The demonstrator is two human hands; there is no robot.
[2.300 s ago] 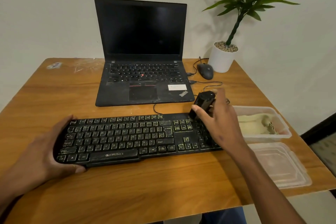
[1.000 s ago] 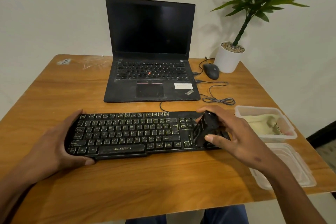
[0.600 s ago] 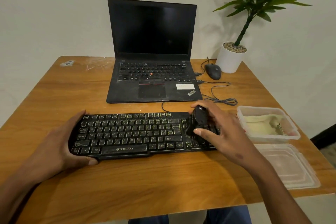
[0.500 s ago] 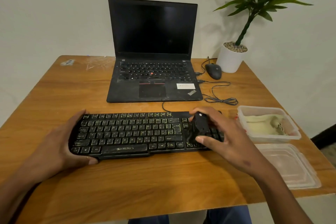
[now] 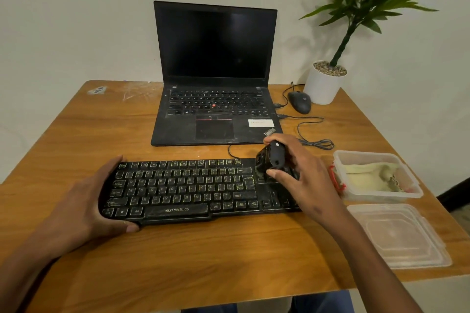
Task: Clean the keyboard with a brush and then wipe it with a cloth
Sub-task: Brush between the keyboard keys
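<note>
On the wooden worktop (image 5: 229,262), front and centre: one black Zebronics keyboard (image 5: 193,190), full-size, lying flat, long edge toward the person, keys visibly grimy with pale dust and smears.

Left hand (image 5: 86,211): wrapped over the keyboard's left end, thumb along the front edge, fingers (image 5: 112,168) curled round the far corner, holding the board in place.

Right hand (image 5: 300,178): gripping a stubby black brush (image 5: 270,157) between thumb and curled fingers. The brush stands tilted over the keyboard's right portion, its lower end at the keys just right of Enter, near the top rows; whether the bristles actually touch cannot be told (the hand covers the number pad beyond).

Cloth (image 5: 368,175): pale yellow, crumpled inside an open clear plastic container (image 5: 376,157) just right of the keyboard, untouched by either hand. Container lid (image 5: 396,234) lies nearer the front edge.

Other items: open ThinkPad laptop (image 5: 216,79), screen dark, behind the keyboard; black mouse (image 5: 300,101) with coiled cable; potted plant (image 5: 328,81) at the far right corner.

Status, as judged: brushing stage under way, apparently at the right end only; dirt remains across the main key block, so most brushing is left. Wiping with the cloth is not yet begun.
</note>
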